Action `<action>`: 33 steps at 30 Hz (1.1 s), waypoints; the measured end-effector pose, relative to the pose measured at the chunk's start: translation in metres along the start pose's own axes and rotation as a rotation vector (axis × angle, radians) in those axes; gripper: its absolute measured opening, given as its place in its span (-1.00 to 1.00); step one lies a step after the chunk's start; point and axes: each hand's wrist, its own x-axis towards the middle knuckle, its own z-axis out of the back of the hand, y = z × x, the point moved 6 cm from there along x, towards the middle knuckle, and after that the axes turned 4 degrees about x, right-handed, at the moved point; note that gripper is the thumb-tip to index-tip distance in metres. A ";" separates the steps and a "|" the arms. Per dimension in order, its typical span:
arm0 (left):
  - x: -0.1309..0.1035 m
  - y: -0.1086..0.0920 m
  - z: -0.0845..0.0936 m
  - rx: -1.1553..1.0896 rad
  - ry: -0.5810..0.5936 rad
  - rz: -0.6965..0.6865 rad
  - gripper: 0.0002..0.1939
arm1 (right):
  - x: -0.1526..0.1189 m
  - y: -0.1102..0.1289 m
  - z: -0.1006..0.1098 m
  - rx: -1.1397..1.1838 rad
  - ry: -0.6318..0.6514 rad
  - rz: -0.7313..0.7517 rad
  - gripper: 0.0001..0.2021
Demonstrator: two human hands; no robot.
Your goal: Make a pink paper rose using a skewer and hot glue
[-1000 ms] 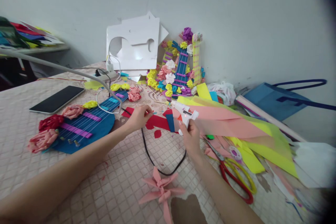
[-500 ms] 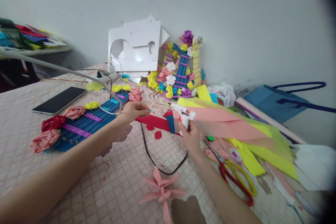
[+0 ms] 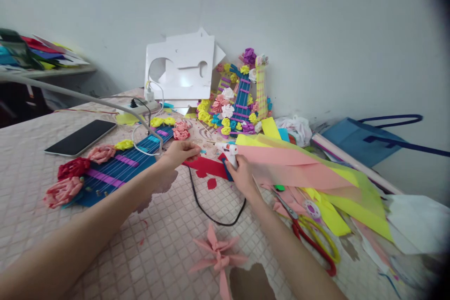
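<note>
My right hand is wrapped round the handle of a white glue gun, its nozzle pointing left. Facing it, my left hand has thumb and fingers pinched, with a small blue piece at the fingertips. A blue guitar-shaped craft, with purple strips, strings and fabric roses, lies under and left of my left forearm. Between my hands lie a red strip and a dark blue piece. The glue gun's black cord loops over the table nearer to me.
A pink folded ribbon flower lies in front. Scissors and pink and yellow sheets are on the right. At the back stand decorated guitar crafts and white boards. A tablet and power strip lie left.
My right hand has brought the glue gun left, closer to my left hand. The left hand keeps its pinch and has shifted only slightly.
</note>
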 end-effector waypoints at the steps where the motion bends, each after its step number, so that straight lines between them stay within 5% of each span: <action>1: 0.000 0.001 0.000 -0.003 0.006 0.000 -0.77 | 0.001 -0.001 -0.002 0.001 0.002 0.000 -0.79; 8: -0.001 -0.001 -0.002 -0.049 0.028 0.002 -0.78 | -0.004 -0.004 0.003 0.083 -0.018 0.002 -0.65; 15: -0.011 -0.012 -0.008 -0.072 0.063 0.005 -0.77 | -0.020 0.032 0.040 0.173 -0.279 -0.002 -0.74; 18: -0.016 -0.016 -0.011 -0.076 0.078 0.006 -0.76 | -0.030 0.059 0.022 0.286 -0.074 -0.030 -0.74; 22: -0.020 -0.021 -0.013 -0.069 0.087 -0.005 -0.79 | -0.051 0.079 -0.032 0.753 0.487 -0.361 -0.53; 26: -0.019 -0.023 -0.011 -0.048 0.084 -0.029 -0.85 | -0.056 0.089 -0.032 0.696 0.721 -0.396 -0.70; 29: -0.022 -0.023 -0.018 -0.025 0.140 -0.034 -0.91 | -0.040 0.095 -0.004 0.532 0.563 -0.203 -0.70; 33: -0.035 -0.022 -0.042 -0.033 0.362 0.005 -0.94 | -0.024 0.095 0.021 0.497 0.332 -0.092 -0.71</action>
